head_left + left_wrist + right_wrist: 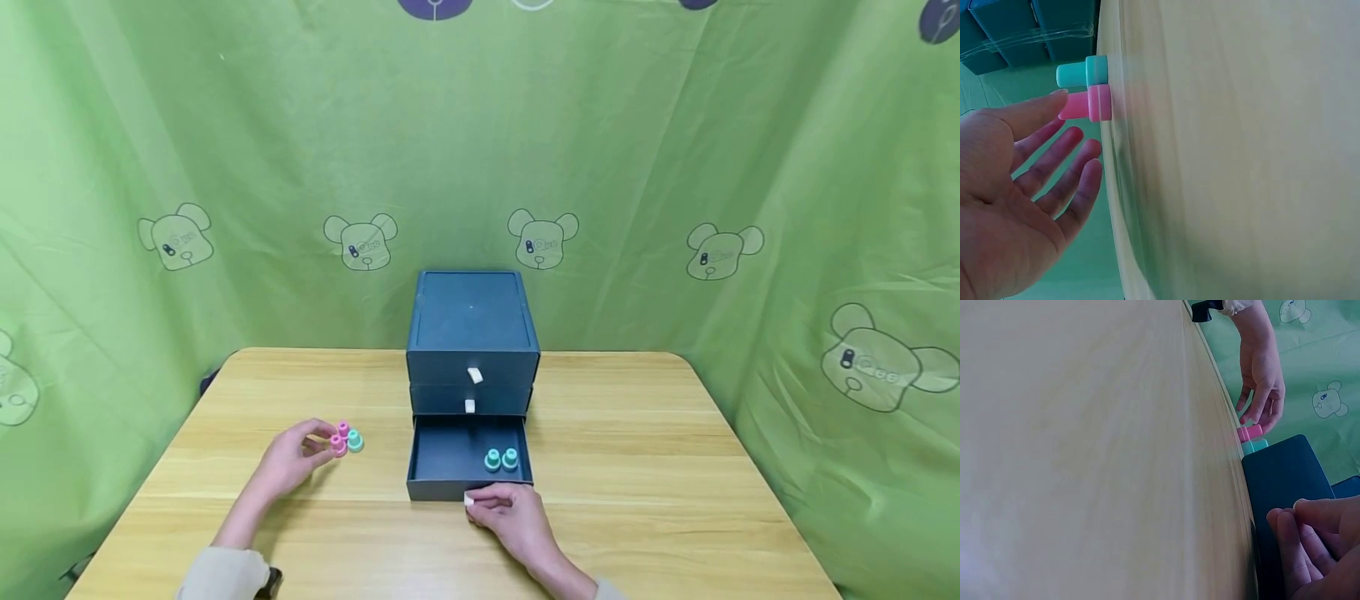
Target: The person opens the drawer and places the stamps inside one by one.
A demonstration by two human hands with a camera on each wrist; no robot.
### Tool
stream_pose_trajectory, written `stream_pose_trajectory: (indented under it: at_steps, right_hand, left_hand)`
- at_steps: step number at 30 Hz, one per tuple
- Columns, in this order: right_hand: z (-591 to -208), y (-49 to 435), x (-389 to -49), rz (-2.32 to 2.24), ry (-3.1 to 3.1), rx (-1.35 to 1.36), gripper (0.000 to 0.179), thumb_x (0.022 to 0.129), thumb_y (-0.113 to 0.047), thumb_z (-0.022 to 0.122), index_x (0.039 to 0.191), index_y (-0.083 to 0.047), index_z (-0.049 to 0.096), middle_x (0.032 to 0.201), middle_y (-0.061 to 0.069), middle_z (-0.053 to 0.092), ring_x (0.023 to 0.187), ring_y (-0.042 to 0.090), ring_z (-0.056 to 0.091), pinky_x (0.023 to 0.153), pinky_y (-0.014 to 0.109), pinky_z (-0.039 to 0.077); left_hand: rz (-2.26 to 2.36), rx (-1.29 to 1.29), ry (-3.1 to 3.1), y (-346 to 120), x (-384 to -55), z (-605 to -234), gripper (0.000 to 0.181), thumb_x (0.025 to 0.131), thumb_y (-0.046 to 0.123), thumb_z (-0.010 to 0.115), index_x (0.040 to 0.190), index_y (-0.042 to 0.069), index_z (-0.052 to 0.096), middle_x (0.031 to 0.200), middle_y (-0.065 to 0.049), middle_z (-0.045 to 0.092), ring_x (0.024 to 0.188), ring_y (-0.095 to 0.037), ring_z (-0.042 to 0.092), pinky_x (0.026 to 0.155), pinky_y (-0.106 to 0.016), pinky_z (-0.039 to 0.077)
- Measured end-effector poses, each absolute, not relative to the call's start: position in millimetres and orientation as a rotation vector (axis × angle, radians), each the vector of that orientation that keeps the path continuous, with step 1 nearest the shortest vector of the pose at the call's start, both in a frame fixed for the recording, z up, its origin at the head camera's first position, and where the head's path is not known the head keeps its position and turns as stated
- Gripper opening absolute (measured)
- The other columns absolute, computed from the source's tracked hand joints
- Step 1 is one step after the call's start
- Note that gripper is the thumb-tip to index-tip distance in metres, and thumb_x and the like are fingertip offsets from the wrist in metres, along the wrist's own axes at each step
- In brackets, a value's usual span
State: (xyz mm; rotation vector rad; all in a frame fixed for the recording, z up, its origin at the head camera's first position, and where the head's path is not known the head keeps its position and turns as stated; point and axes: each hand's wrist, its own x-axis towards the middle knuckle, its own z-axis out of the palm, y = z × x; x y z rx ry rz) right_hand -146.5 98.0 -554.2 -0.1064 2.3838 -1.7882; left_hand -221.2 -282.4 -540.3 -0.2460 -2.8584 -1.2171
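My left hand (296, 457) reaches to a small group of stepped, round plastic pieces on the table. Two are pink, with one pink piece (338, 446) right at the fingertips, and beside them stands a teal piece (356, 441). In the left wrist view the thumb tip overlaps the top of a pink piece (1074, 106), while the other fingers are loosely spread. My right hand (512, 517) pinches the white knob (468, 500) of the bottom drawer (442, 490), which is pulled out. Inside that drawer, toward its right side, stand two teal pieces (492, 459).
The dark blue cabinet (472, 312) stands at the table's back edge. Its two upper drawers are closed, each with a white tab (470, 406). A green curtain (637, 167) hangs behind and around the wooden table (637, 467).
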Motion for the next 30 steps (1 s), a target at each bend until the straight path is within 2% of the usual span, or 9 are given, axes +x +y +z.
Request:
stream_pose_trajectory:
  at_steps: [20,30]
  right_hand:
    - [-554,98,-147,-1.787,2.381,-0.107,0.018,0.088,-0.010,0.082,0.105,-0.006,0.081,0.092,0.007,0.081,0.081,0.014,0.077,0.070,0.025,0.062]
    - [-553,98,-147,-1.792,2.385,-0.090,0.018,0.087,-0.010,0.082,0.105,-0.006,0.082,0.092,0.008,0.081,0.080,0.014,0.077,0.070,0.025,0.062]
  left_hand:
    - [-1.072,-0.250,-2.975,-276,-231,-543,0.017,0.091,0.021,0.079,0.106,0.015,0.073,0.105,-0.005,0.075,0.092,-0.020,0.070,0.089,-0.048,0.058]
    - [-1.110,-0.256,-2.953,-276,-232,-543,0.021,0.091,0.021,0.079,0.109,0.015,0.073,0.105,-0.004,0.075,0.090,-0.019,0.071,0.088,-0.047,0.059]
